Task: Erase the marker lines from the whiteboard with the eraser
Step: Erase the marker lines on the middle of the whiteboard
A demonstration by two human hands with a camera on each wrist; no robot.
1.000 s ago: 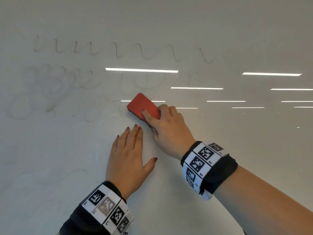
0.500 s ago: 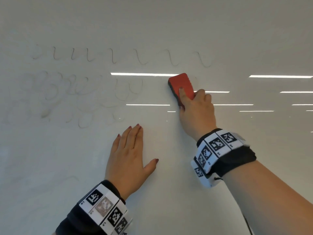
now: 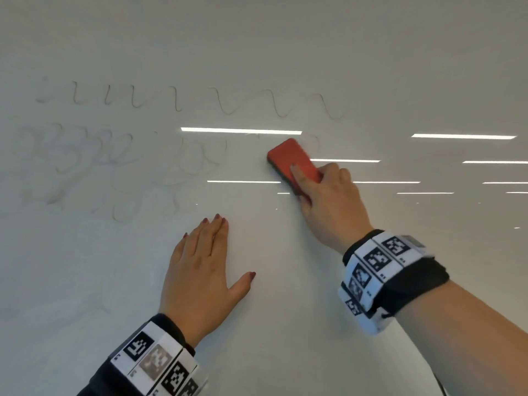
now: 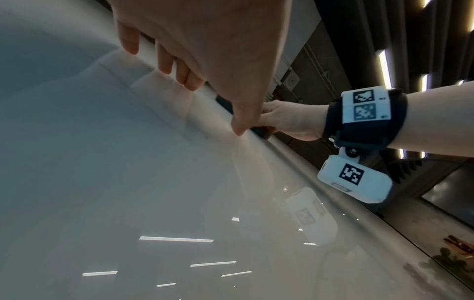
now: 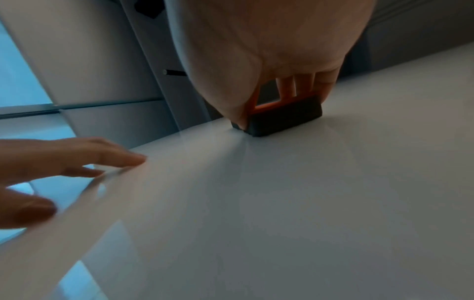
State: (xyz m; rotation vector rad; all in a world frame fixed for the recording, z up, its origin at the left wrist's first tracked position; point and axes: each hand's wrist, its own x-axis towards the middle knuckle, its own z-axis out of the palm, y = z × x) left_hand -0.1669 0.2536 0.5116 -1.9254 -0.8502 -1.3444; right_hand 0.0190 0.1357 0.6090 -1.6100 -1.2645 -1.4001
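No legible text, brand or number anywhere; wristbands (image 3: pixel 383 270) carry only black-and-white square marker codes, tiny print beside them too small to read; marker lines (image 3: pixel 200 101) on whiteboard (image 3: pixel 285 38) are wavy strokes, not letters

We see the left hand (image 3: pixel 200 270) lying flat, palm down, fingers straight and close together, thumb splayed out to the right. The right hand (image 3: pixel 328 207) reaches further forward, its fingers curled in a grip, thumb pressing along the near side and fingertips (image 5: pixel 302 85) clamped over the far edge. Both forearms carry black wrist bands (image 3: pixel 394 278) with white coded panels.
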